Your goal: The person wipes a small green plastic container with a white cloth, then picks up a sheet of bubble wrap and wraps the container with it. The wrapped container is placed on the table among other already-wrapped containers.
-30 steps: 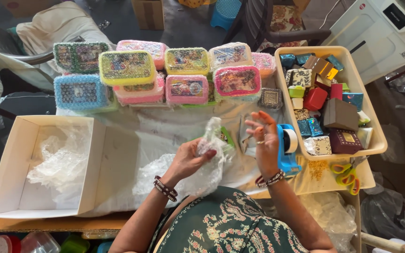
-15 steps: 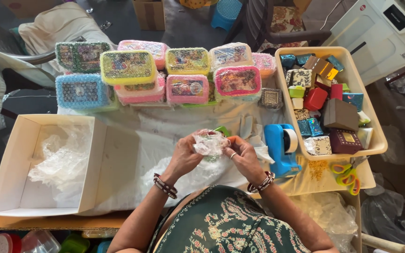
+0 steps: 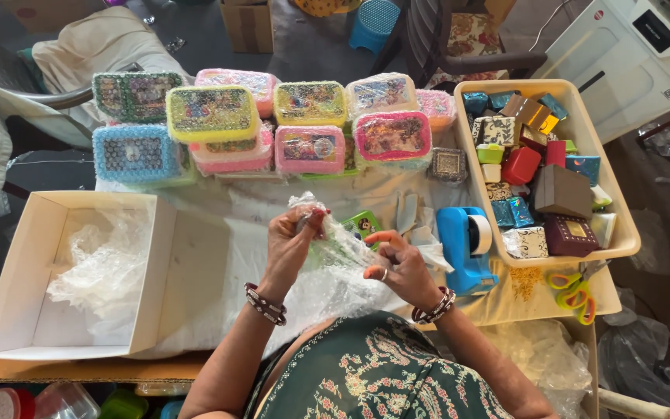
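Observation:
My left hand [image 3: 292, 242] pinches the upper end of a clear bubble-wrap sheet [image 3: 335, 271], lifted above the table. My right hand [image 3: 397, 264] grips the same sheet lower down, to the right. A small green box [image 3: 362, 225] shows just beyond the wrap, between my hands; whether it sits inside the wrap I cannot tell. The rest of the sheet trails down onto the table toward my lap.
An open white carton [image 3: 32, 264] with bubble wrap inside lies at the left. Several colourful wrapped lunch boxes [image 3: 312, 124] are stacked at the back. A blue tape dispenser [image 3: 463, 248], a beige tray [image 3: 618, 233] of small gift boxes and scissors [image 3: 575, 291] are at the right.
My right hand came down from a raised open pose and joined my left on the bubble wrap; both hands then drew the wrap apart, the left lifting its end.

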